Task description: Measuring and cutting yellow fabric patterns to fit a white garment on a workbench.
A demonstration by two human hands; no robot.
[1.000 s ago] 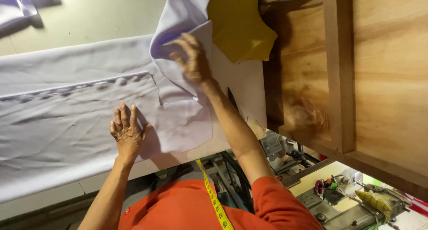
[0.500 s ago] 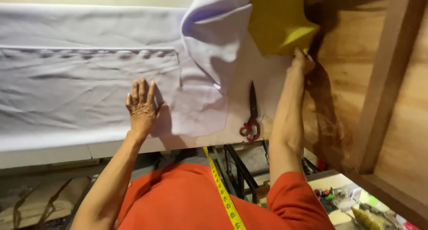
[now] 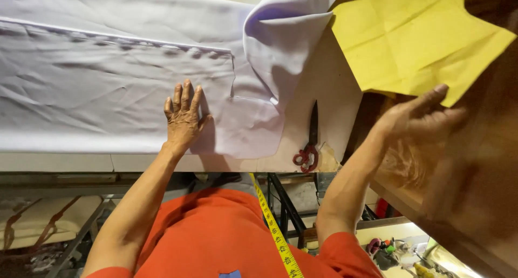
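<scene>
hands open, left still flat on lilac cloth, right withdrawn from yellow paper

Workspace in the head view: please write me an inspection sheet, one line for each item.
Surface: pale work table, mostly covered by cloth.
Job's things: pale lilac fabric spread flat, one flap folded over at its right end; yellow paper piece at upper right.
Clutter: red-handled scissors lying shut on the table edge; yellow measuring tape hanging over the orange shirt.
Grips: left hand pressed flat on the fabric, open; right hand open, empty, just under the yellow paper.
Cables: nothing seen.
Surroundings: wooden furniture at right; small tools on a lower bench.
</scene>
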